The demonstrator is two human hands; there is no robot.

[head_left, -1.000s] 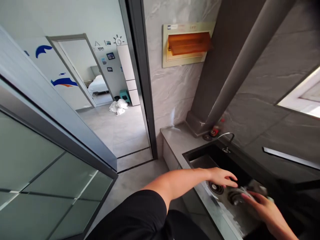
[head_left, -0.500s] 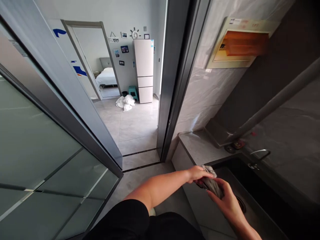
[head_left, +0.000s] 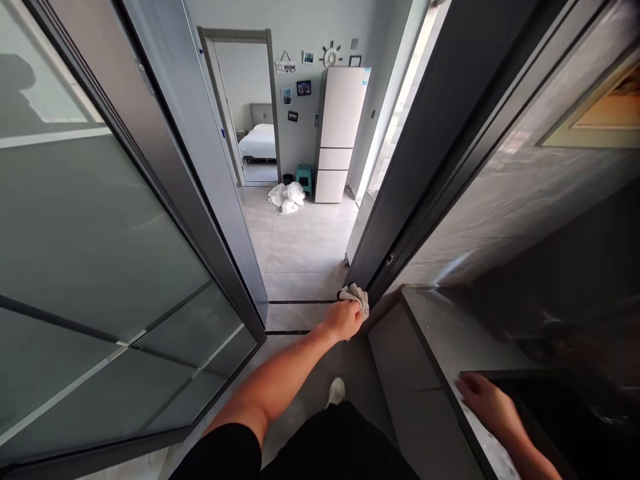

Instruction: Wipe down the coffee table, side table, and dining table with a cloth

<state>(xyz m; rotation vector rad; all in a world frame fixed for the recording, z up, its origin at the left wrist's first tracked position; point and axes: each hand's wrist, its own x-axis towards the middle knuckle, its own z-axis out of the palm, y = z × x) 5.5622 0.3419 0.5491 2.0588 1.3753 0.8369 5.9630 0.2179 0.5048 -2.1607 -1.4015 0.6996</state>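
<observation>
My left hand (head_left: 344, 321) is closed round a crumpled light-grey cloth (head_left: 357, 297), which sticks out past the fingers. It is held out ahead of me, in front of the foot of the dark door frame (head_left: 400, 220). My right hand (head_left: 484, 398) is over the front edge of the grey counter (head_left: 440, 320), beside the dark sink (head_left: 545, 400). Motion smears its fingers, and no object shows in it.
At left stands a frosted glass door panel (head_left: 100, 240). Through the doorway are a fridge (head_left: 336, 133), a teal stool (head_left: 304, 179) and white bags (head_left: 287, 197) on the floor. An electrical panel (head_left: 600, 113) is on the right wall.
The cloth, held by both hands over the sink edge before, is now in my left hand only and further forward-left. My right hand has let go. The view has turned right towards the door frame.
</observation>
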